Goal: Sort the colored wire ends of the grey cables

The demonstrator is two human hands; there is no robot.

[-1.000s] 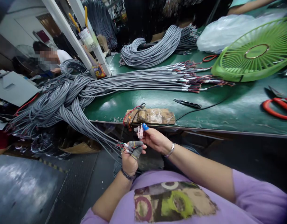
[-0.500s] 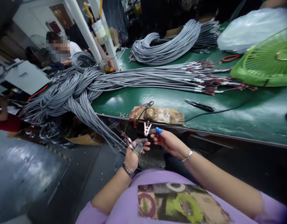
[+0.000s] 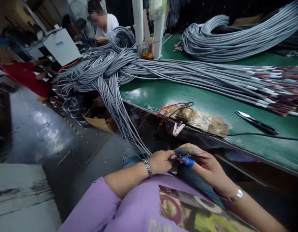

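Observation:
My left hand [image 3: 161,161] is closed around the wire ends of a grey cable just in front of my body. My right hand [image 3: 204,162], with a grey finger cover and blue tape on the thumb, pinches thin wires beside the left fingertips. Grey cables [image 3: 116,103] hang from the bench edge down to my left hand. Above my hands, a pink clip [image 3: 178,128] sticks out from a wooden block [image 3: 207,121] on the bench. The exact wire ends between my fingers are too small to make out.
On the green bench [image 3: 144,93] lie a long cable bundle [image 3: 187,71], a coiled bundle [image 3: 236,38] and black-handled cutters [image 3: 257,122]. White posts [image 3: 158,35] rise behind. A person in white [image 3: 111,24] and another in red [image 3: 28,77] are at the left.
Both hands have moved down from the clip toward my body and come together at the wire ends. The view has swung left, so the bench things appear further right.

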